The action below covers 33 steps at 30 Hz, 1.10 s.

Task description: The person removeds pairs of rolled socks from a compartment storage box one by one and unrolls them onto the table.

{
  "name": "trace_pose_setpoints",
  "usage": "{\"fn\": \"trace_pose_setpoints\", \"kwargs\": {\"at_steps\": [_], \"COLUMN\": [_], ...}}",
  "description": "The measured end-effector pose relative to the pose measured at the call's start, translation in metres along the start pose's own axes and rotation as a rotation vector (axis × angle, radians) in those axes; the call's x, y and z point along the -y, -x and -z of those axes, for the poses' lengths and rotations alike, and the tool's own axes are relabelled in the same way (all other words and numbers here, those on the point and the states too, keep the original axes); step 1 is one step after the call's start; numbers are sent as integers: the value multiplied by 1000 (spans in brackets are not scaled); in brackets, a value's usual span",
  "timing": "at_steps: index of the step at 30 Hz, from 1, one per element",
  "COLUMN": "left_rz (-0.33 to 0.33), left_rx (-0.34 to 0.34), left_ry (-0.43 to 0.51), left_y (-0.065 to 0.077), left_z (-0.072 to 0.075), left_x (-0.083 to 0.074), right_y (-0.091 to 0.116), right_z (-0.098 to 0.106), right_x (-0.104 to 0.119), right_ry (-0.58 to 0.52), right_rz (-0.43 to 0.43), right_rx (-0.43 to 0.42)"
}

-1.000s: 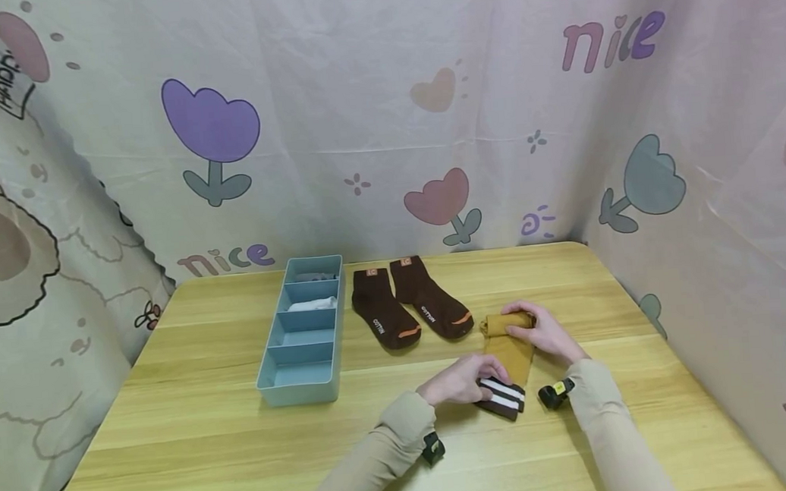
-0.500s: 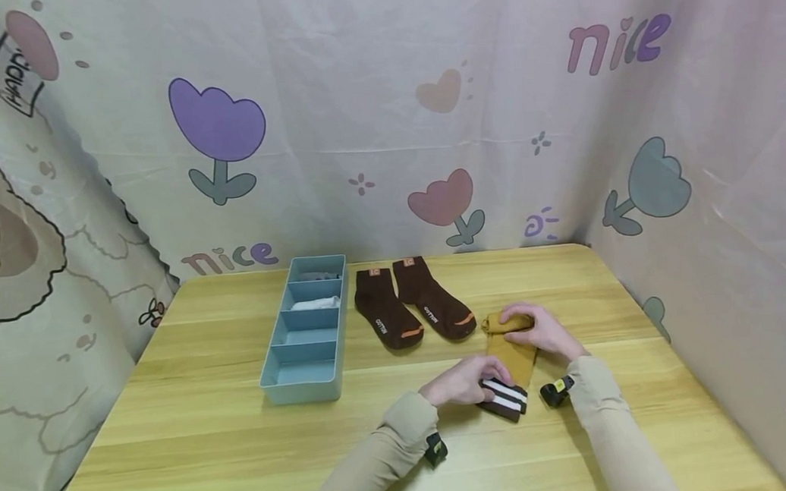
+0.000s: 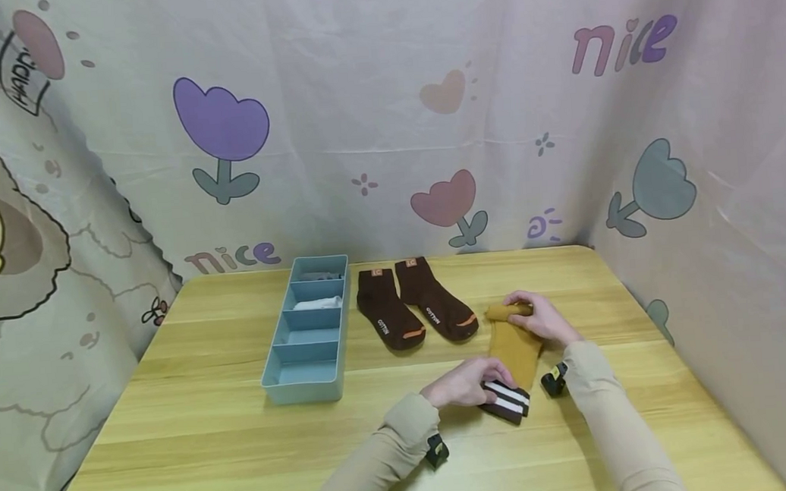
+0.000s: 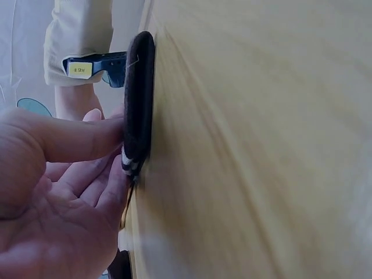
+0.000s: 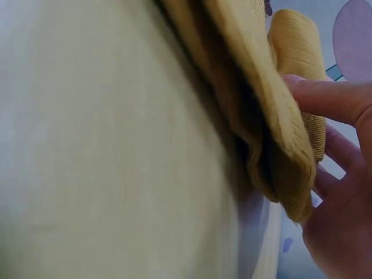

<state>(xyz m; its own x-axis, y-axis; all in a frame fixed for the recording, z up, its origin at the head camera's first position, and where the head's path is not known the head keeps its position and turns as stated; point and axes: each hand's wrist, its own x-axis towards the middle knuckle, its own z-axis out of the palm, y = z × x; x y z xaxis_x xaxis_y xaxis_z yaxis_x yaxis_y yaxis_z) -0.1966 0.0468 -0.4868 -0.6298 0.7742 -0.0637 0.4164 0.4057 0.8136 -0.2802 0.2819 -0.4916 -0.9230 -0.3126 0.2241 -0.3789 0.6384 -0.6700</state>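
Observation:
A mustard pair of socks [image 3: 515, 349], laid one on the other, has dark brown cuffs with white stripes. My left hand [image 3: 467, 382] holds the cuff end, thumb and fingers at its edges. In the left wrist view the dark cuff [image 4: 139, 96] stands out beyond the thumb of that hand. At the far end, my right hand [image 3: 542, 317] grips the rolled toe part, its fingers over the roll. The right wrist view shows the mustard roll [image 5: 296, 43] beyond the thumb, above the loose layers of the socks.
Two brown socks [image 3: 389, 310] [image 3: 436, 299] lie flat left of the mustard pair. Farther left stands a blue-grey organizer box [image 3: 304, 392] with several compartments, a grey item [image 3: 320, 276] and a white item [image 3: 318, 304] in the far ones. A printed curtain [image 3: 356, 111] borders the table [image 3: 208, 441].
My right hand and the roll have shifted slightly away from the cuffs, and more flat mustard fabric shows between. My left hand stays on the cuffs. The head view has turned slightly.

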Motion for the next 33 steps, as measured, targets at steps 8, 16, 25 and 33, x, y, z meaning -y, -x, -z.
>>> {"fn": "trace_pose_setpoints", "kwargs": {"at_steps": [8,16,25,33], "left_rz": [6,17,25,23], "left_rx": [-1,-7,-3,-5], "left_ry": [-23,-37,-31,-11], "left_y": [-1,0,0,0], "left_z": [0,0,0,0], "left_x": [-1,-1,-1,-2], "right_y": [-9,-14,-16,-29], "right_z": [-2,-4,-1,1], "right_x": [-2,1,5,4], "right_ry": [48,167,176,234], "right_rz": [-18,22,-21,-61], "right_rx": [-60,-153,-51,-54]}}
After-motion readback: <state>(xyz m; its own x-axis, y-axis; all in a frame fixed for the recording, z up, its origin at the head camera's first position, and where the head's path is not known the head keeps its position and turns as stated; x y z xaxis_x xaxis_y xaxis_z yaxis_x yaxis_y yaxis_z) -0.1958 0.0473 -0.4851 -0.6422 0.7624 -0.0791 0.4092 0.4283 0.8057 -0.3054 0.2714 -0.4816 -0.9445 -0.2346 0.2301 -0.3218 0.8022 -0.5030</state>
